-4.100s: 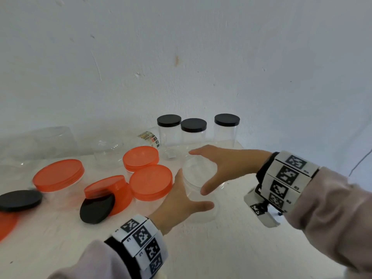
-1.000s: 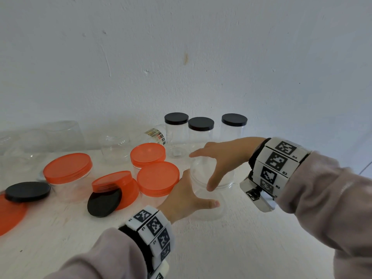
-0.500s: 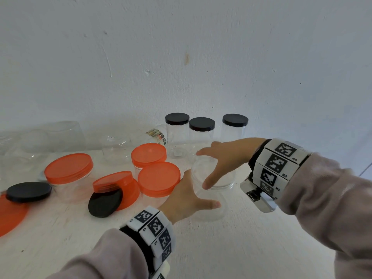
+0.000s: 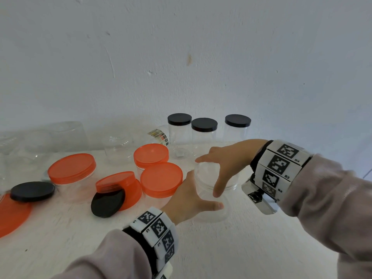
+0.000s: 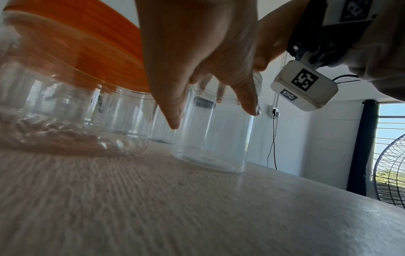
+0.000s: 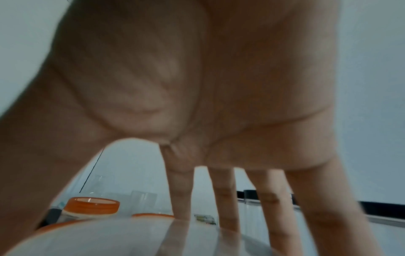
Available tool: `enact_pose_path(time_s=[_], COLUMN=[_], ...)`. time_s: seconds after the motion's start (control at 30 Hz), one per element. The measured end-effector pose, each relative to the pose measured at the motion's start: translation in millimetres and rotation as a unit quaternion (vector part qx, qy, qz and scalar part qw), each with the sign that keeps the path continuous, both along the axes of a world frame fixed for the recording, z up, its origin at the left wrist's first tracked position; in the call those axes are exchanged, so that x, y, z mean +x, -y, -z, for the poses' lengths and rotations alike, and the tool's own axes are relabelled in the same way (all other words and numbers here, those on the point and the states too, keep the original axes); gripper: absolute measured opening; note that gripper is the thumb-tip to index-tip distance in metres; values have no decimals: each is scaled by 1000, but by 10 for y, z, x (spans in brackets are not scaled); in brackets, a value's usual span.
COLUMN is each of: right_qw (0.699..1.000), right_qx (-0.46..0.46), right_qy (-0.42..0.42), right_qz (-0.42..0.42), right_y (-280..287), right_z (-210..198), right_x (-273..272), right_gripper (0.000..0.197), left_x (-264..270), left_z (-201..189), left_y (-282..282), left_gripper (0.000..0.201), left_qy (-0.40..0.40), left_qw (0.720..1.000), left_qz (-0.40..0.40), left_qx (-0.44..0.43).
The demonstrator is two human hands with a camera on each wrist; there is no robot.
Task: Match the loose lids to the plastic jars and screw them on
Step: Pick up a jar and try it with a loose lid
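A clear plastic jar [image 4: 209, 200] stands on the white table [image 4: 241, 248], with a clear lid [image 4: 207, 171] on its mouth. My left hand [image 4: 191, 200] grips the jar's body from the left, thumb across its front. My right hand [image 4: 223, 164] arches over the top, and its thumb and fingers pinch the lid's rim. The left wrist view shows the jar [image 5: 214, 138] upright under both hands. In the right wrist view my spread fingers [image 6: 225, 199] reach down onto the lid [image 6: 131, 237].
Three black-lidded jars [image 4: 204, 125] stand at the back by the wall. Orange-lidded jars [image 4: 161, 178] crowd just left of my left hand. Further left lie a tilted orange lid [image 4: 118, 184], two loose black lids [image 4: 107, 203], a big orange lid [image 4: 12, 214] and open clear jars [image 4: 118, 146].
My right hand has shifted its hold a little round the clear lid, the thumb ending lower at the front. The left hand keeps the same grip on the jar.
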State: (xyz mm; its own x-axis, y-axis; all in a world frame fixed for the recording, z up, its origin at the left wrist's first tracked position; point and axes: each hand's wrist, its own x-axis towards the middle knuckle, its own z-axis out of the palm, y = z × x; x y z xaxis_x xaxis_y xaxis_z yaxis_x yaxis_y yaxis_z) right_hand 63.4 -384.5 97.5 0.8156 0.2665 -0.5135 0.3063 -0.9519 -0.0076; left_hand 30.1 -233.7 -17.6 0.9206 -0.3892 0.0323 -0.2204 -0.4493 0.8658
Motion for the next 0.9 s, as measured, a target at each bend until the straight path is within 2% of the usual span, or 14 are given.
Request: enact_pose_path(time_s=[0.33, 0.63, 0.77, 0.9], right_qw=[992, 980, 974, 960], right_qx=[76, 95, 116, 185], right_qy=[102, 176, 195, 205], right_qz=[-4, -4, 4, 42], right_y=[165, 184, 179, 148], right_z=[256, 417, 495, 626], right_x=[-97, -217, -251, -333], right_gripper=[103, 98, 94, 87], left_x=[-12, -10, 5, 25], left_z=[3, 23, 27, -14], left_y=[27, 31, 16, 2], left_gripper=[101, 96, 101, 106], left_qy=[17, 4, -1, -3], left_qw=[1000, 999, 999, 1000], left_qz=[-1, 3, 11, 25], left_qx=[-14, -33, -32, -14])
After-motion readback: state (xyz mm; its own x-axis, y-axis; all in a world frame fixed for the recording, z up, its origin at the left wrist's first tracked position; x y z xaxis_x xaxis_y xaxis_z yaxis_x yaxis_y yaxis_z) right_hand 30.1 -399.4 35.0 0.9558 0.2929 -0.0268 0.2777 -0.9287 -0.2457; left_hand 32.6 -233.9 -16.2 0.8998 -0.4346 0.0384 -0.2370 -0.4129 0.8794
